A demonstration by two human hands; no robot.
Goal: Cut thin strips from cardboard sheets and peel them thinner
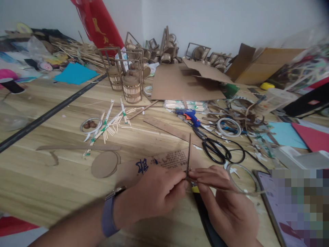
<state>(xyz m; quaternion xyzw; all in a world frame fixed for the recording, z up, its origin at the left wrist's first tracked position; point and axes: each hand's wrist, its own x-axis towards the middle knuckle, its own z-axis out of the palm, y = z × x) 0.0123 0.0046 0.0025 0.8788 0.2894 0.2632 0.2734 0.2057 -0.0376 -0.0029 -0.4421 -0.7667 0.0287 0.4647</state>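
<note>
My left hand [156, 188], with a watch on its wrist, is closed, its thumb and forefinger pinching a thin brown cardboard strip [189, 152] seen edge-on. From the other side my right hand [228, 202] grips the strip near the same spot. A thin length trails rightward past the right fingers; whether it is one bent strip or two I cannot tell. Beneath the hands lies a printed cardboard piece [164, 161] with blue writing. A utility knife [205, 212] with a black and yellow handle lies below and between the hands, partly covered by the right one.
Cardboard discs [104, 164] lie left, below short wooden sticks [110, 132]. Black-handled scissors [216, 151], a blue glue gun [190, 116] and tape rolls [228, 127] lie right. A phone [277, 209] is at lower right. Basket-like models [132, 89] stand behind.
</note>
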